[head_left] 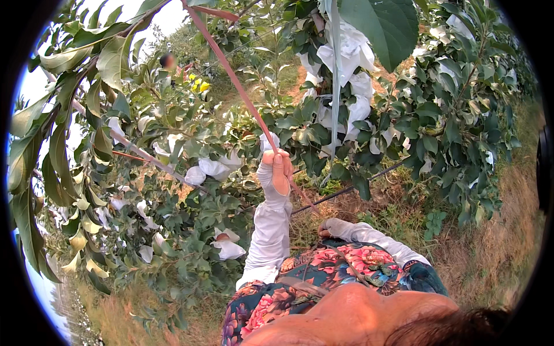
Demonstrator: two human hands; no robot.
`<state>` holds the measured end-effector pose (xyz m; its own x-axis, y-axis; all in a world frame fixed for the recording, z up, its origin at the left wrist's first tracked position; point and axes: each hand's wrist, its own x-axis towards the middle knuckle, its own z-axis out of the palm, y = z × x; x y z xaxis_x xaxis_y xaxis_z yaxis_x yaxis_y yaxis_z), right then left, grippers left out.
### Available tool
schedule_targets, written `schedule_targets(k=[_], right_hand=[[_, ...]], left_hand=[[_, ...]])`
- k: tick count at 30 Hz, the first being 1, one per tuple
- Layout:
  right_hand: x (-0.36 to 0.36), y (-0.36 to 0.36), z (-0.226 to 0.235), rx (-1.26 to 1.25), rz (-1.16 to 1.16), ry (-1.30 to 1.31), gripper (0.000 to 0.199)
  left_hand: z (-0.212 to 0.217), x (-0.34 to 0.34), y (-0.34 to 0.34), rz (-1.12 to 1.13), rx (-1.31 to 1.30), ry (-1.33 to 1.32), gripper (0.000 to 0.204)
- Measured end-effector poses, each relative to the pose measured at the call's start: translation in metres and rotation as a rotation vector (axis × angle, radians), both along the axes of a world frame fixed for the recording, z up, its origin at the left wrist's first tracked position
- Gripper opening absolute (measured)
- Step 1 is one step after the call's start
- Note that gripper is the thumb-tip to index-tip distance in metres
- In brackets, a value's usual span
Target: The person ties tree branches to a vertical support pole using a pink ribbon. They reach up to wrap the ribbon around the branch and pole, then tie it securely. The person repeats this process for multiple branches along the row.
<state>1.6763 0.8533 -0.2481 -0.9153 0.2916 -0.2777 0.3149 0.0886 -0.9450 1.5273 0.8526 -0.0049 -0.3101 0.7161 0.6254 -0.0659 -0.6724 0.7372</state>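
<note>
A reddish flat strap (231, 74) slants from the top of the view down to the middle. My left hand (278, 168) is raised with its fingers closed around this strap, and a white sleeve covers the wrist. Lower and to the right, my right hand (330, 228) is held in front of my flowered top, partly wrapped in white cloth. Its fingers are curled near the lower end of the strap. Whether they grip the strap cannot be made out. White bags (214, 168) hang among the leaves just left of my left hand.
Leafy branches (34, 155) come close at the left. A tree with white bags (346, 55) stands ahead to the right, a pale strip (336, 86) hanging before it. A dark thin line (369, 179) crosses behind my hands. Dry grass (479, 248) covers the ground at right.
</note>
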Motion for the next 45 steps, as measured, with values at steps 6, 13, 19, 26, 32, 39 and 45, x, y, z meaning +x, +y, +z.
schedule_targets(k=[6, 13, 19, 26, 32, 39, 45], right_hand=[[0.01, -0.008, -0.006, 0.081, -0.023, 0.051, 0.017], [-0.002, -0.009, -0.001, 0.249, 0.04, 0.046, 0.022], [-0.009, -0.013, 0.021, 0.362, 0.122, 0.019, 0.022], [-0.02, -0.018, 0.013, 0.384, 0.14, -0.1, 0.027], [-0.019, -0.026, 0.051, 0.466, 0.112, -0.358, 0.032], [-0.02, -0.02, 0.043, 0.483, 0.138, -0.25, 0.021], [-0.024, -0.022, 0.034, 0.439, 0.229, -0.06, 0.022]], left_hand=[[0.008, -0.003, -0.002, -0.036, 0.017, -0.038, 0.017], [0.006, 0.001, -0.002, -0.046, 0.046, -0.009, 0.018], [0.006, -0.002, -0.002, -0.003, 0.003, 0.012, 0.019], [-0.001, -0.009, 0.001, -0.046, -0.008, -0.028, 0.019], [-0.006, -0.011, 0.003, -0.045, -0.002, 0.033, 0.017], [0.013, -0.028, 0.037, 0.185, 0.066, 0.131, 0.013], [0.022, -0.088, 0.077, 0.432, 0.037, 0.247, 0.015]])
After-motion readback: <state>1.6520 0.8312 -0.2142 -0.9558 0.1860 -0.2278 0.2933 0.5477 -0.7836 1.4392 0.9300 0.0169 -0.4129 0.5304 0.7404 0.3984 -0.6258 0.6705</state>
